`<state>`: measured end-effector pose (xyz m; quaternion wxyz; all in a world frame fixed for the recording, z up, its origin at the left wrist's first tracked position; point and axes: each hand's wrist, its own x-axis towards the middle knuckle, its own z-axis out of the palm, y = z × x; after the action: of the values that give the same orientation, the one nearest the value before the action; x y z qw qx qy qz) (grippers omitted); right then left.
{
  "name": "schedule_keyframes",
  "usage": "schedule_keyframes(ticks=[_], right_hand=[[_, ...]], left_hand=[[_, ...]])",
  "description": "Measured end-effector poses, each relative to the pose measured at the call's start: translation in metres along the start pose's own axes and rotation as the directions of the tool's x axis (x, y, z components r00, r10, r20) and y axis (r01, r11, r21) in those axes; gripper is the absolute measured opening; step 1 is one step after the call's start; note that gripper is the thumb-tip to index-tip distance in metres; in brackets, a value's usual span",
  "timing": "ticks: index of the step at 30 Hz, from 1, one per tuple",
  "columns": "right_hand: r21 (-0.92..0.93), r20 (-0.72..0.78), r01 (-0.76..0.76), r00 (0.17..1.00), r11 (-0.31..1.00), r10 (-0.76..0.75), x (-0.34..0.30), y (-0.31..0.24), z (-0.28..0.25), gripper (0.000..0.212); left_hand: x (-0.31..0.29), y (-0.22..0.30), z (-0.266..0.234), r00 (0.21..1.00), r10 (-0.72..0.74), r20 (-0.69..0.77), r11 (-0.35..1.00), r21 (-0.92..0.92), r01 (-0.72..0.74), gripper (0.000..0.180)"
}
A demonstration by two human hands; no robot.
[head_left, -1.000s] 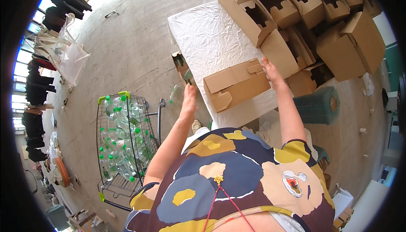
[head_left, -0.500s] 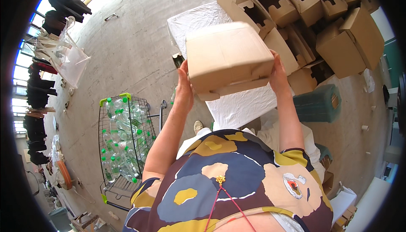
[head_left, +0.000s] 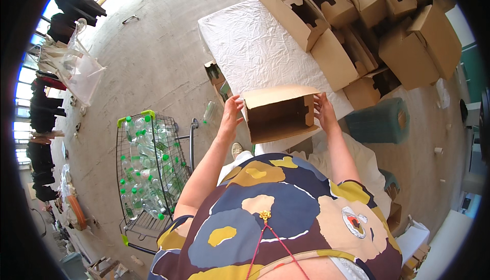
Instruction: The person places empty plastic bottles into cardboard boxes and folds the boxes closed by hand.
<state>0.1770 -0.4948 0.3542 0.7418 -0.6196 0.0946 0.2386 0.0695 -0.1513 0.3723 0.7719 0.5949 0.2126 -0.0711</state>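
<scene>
A brown cardboard box (head_left: 280, 125) is at the near part of a table under a white crinkled cover (head_left: 245, 42). Its open side faces me, showing the dark inside and a notched edge on the right. My left hand (head_left: 230, 117) is at the box's left side, fingertips on its edge and thumb slightly apart. At the opposite side, my right hand (head_left: 325, 111) has its fingers bent against the right edge. The box is held between the two hands; whether its underside touches the cover is hidden.
Several open cardboard boxes (head_left: 352, 70) are piled at the table's far right. A wire cart (head_left: 153, 178) of green-capped plastic bottles stands left. Beside the table are a loose bottle (head_left: 209, 112) and an open carton (head_left: 217, 78). A green plastic-wrapped bundle (head_left: 377, 122) lies right.
The box has come lower and nearer to me, and has turned so that its open side now faces me. Both hands moved down with it, uncovering more of the white cover.
</scene>
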Motion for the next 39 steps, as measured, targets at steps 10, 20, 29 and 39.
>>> schedule_keyframes(ticks=[10,20,29,39], right_hand=[[-0.594,0.073,0.189,0.981,0.782,-0.181,-0.028,-0.069,0.069,0.071],[-0.892,-0.062,0.056,0.968,0.448,-0.245,-0.024,-0.079,0.094,0.049],[-0.878,-0.028,0.07,0.98,0.473,-0.197,0.019,-0.044,0.065,0.042],[-0.874,-0.057,0.044,0.98,0.485,-0.191,0.053,-0.037,0.057,0.038]], left_hand=[[-0.011,0.048,0.025,0.993,0.082,0.08,0.996,0.017,-0.083,0.085],[0.026,0.042,0.024,0.958,0.285,-0.031,0.954,0.108,-0.281,0.061],[0.06,0.032,0.023,0.998,0.067,-0.009,0.988,0.142,-0.065,0.057],[0.095,0.024,0.023,0.996,0.041,-0.08,0.971,0.238,-0.021,0.051]])
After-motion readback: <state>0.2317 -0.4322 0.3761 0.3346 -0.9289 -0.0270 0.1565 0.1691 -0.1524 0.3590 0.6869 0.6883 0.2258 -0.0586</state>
